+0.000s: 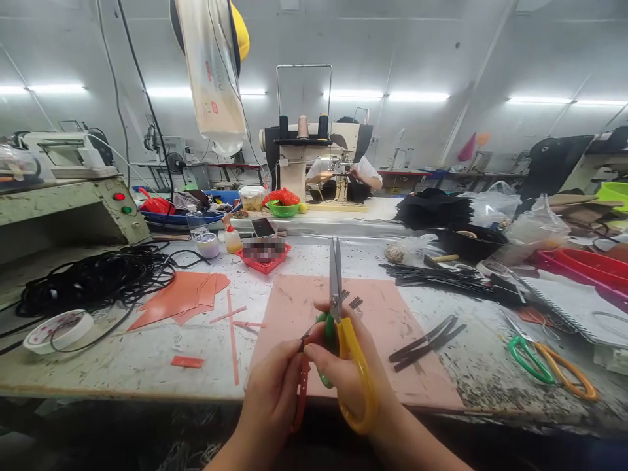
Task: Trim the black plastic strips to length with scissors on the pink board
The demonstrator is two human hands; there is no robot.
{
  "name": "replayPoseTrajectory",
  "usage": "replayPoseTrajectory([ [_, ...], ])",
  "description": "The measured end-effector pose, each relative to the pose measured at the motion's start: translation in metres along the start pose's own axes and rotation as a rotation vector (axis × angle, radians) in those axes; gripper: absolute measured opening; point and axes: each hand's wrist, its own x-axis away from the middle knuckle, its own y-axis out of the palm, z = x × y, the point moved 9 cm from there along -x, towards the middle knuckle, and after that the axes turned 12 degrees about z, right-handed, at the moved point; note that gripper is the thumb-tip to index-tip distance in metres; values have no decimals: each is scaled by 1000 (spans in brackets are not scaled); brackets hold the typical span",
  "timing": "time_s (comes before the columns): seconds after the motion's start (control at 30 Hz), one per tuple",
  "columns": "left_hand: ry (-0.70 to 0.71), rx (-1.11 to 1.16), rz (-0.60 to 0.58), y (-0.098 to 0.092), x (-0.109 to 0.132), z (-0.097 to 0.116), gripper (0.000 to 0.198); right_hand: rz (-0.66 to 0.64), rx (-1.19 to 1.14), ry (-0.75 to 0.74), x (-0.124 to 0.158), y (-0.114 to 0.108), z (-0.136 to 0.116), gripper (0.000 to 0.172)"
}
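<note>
My left hand is closed on a narrow red strap with small holes, its lower end hanging below the fingers. A small dark piece shows at my fingertips, too small to name. In my right hand is a pair of scissors with one yellow and one green handle, blades pointing up and nearly together. The right thumb and fingertips also meet the strap's upper end beside the left fingers. Both hands are over the near edge of a pink mat. Dark strips lie on it to the right.
Orange sheets, coiled black cord and a tape roll lie left. A second pair of scissors and a notebook lie right. A red tray stands ahead; a co-worker sits behind a sewing machine.
</note>
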Motion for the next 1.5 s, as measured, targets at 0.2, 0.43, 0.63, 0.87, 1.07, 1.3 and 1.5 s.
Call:
replayPoseTrajectory([
  [0.2, 25, -9, -30, 10, 1, 7, 22, -2, -77, 43, 0, -7, -5, 42],
  [0.43, 44, 7, -62, 19, 3, 20, 22, 4, -161, 108, -1, -14, -7, 41],
  [0.63, 28, -65, -85, 30, 2, 28, 18, 41, -193, 74, -2, -21, -10, 43],
  [0.87, -235, -16, -326, 66, 14, 15, 38, 249, -90, -206, -26, -72, -67, 40],
  [1.07, -446, 101, -545, 103, 34, -14, 52, 529, 9, -498, -52, -159, -129, 40],
  [1.3, -584, 50, -721, 144, 42, -31, 50, 742, 35, -592, -49, -237, -154, 42],
  [1.5, -540, -83, -1001, 183, 39, -45, 24, 843, 78, -601, -48, -283, -149, 39],
])
